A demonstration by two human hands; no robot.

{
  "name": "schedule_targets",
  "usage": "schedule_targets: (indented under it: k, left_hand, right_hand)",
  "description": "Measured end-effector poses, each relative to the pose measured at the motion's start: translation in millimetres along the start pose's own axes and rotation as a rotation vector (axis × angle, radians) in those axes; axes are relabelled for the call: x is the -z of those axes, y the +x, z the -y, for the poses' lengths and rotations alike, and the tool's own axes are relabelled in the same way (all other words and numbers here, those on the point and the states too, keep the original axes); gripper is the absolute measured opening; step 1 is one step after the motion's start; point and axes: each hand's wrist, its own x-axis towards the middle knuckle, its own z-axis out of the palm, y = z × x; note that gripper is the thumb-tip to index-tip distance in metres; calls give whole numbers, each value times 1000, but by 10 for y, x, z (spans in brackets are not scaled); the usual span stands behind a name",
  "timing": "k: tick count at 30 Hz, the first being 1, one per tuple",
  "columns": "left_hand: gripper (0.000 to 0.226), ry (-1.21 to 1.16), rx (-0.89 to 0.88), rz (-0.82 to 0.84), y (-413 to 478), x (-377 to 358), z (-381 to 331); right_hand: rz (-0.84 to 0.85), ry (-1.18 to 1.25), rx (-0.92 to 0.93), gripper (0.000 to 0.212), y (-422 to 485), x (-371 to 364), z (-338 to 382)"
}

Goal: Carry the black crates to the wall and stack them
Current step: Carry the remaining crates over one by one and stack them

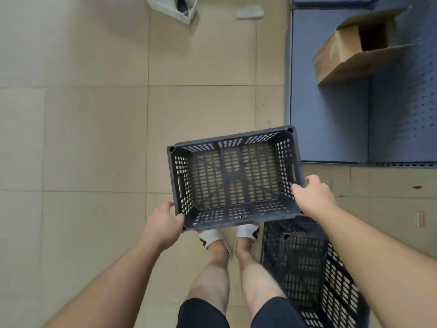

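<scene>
1. Left hand (163, 224): fingers curled round the near-left corner of the black crate (234, 178), thumb on top of the rim, other fingers out of sight behind/under the wall. Clamped on it.
2. Right hand (312, 197): fingers wrapped over the right rim near the near-right corner, fingertips inside the wall, thumb on the outside. Also clamped.
3. Crate is empty, held in the air betw. both hands, open side up, slightly rotated; floor tiles (94, 138) show thru its slots.
4. Directly below the crate's near edge: person's feet in white slippers (248, 230).
5. Second black crate (305, 268) under the right forearm, on the floor.
6. Further right: blue shelf unit (331, 119) w/ an open cardboard box (343, 53). White bin (186, 15) at top edge.
</scene>
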Motion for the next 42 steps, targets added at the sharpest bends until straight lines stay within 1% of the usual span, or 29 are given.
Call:
schedule_targets:
  k: [5,9,13,15,19,22,25,26,29,33,38,42]
  left_hand:
    - [50,-138,69,-45,615,-324,28]
    - [49,-240,141,-86,1063,-561,35]
    - [52,-330,195,-162,1478,-738,81]
    - [48,-386,199,-207,1660,-796,110]
    - [26,-484,222,-212,1990,-929,213]
    - [28,-615,269,-198,2214,-1014,290]
    - [18,-796,346,-173,2347,-1038,324]
    - [18,-814,356,-167,2370,-1034,338]
    - [21,-854,337,-164,2309,-965,346]
    - [24,-871,328,-188,1992,-717,476]
    - [27,-814,295,-239,1205,-139,759]
    - [33,-829,330,-278,469,417,1039]
  right_hand:
    - [-27,-7,-35,60,610,-332,-101]
    - [-67,9,-52,58,1076,-517,-173]
    - [-119,14,-60,57,1510,-695,-216]
    - [-132,16,-68,56,1717,-794,-234]
    - [-138,-5,-74,45,2021,-961,-246]
    - [-165,62,-93,38,2181,-1054,-269]
    - [-190,136,-70,33,2289,-1109,-306]
    - [-195,141,-67,31,2314,-1120,-322]
    - [-205,147,-72,31,2263,-1097,-319]
    - [-210,138,-73,31,1891,-945,-176]
    - [-184,104,-22,29,1108,-563,109]
    - [-180,61,24,25,280,-166,413]
